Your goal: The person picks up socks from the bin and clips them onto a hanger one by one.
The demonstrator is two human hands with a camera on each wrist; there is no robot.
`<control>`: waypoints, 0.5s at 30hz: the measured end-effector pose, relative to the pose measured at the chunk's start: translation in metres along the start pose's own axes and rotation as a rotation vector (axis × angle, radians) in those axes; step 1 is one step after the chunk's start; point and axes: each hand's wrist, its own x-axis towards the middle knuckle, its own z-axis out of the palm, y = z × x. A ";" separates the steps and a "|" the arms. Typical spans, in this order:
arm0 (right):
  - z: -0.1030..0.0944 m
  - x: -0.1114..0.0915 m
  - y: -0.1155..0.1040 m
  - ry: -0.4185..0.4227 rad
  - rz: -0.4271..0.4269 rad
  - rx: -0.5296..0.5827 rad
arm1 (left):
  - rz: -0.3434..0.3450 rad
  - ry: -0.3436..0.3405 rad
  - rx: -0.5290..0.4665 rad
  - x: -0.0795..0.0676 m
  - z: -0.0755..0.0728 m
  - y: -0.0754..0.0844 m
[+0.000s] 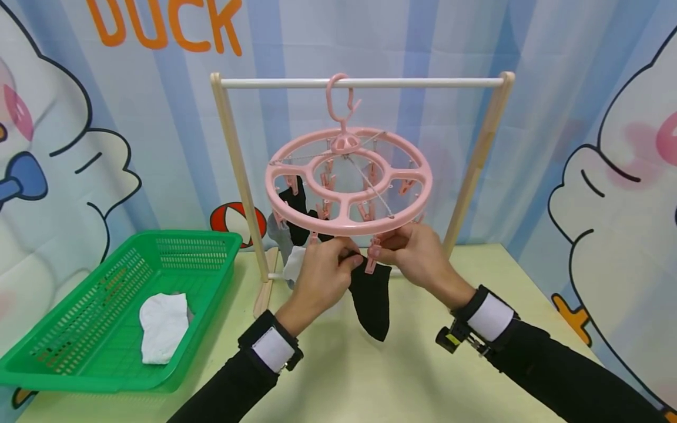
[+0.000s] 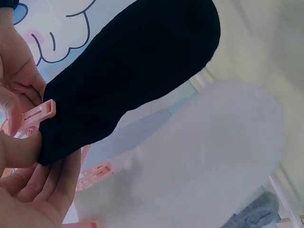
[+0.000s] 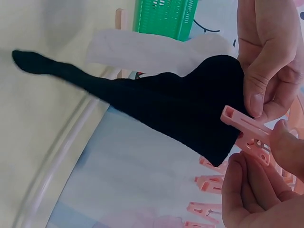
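A black sock (image 1: 372,299) hangs toe down below the front rim of a pink round clip hanger (image 1: 344,226). My left hand (image 1: 325,270) pinches the sock's cuff between thumb and fingers. Beside it, my right hand (image 1: 418,255) grips a pink clothespin (image 1: 371,261) with thumb and fingers. In the right wrist view the clothespin's jaws lie over the edge of the cuff, next to the left thumb. A white sock (image 2: 190,152) hangs behind the black one in the left wrist view, with part of a grey sock (image 2: 259,209) at the bottom edge.
The hanger hooks over the white bar (image 1: 412,83) of a wooden-legged stand. More pink clips and another black sock (image 1: 296,205) hang from it. At left, a green basket (image 1: 211,294) holds a white sock (image 1: 163,329). A printed curtain (image 1: 338,35) stands behind the table.
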 end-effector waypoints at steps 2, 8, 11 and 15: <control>0.000 0.000 0.000 -0.007 0.003 0.007 | -0.005 0.005 0.005 -0.001 -0.001 -0.001; 0.001 0.002 -0.002 -0.023 -0.004 0.040 | -0.001 0.044 0.029 -0.005 -0.006 -0.001; 0.002 0.002 -0.002 -0.034 -0.010 0.059 | 0.029 0.063 0.091 -0.009 -0.011 0.002; 0.003 0.002 -0.002 -0.051 -0.015 0.089 | 0.124 0.100 0.218 -0.013 -0.021 0.007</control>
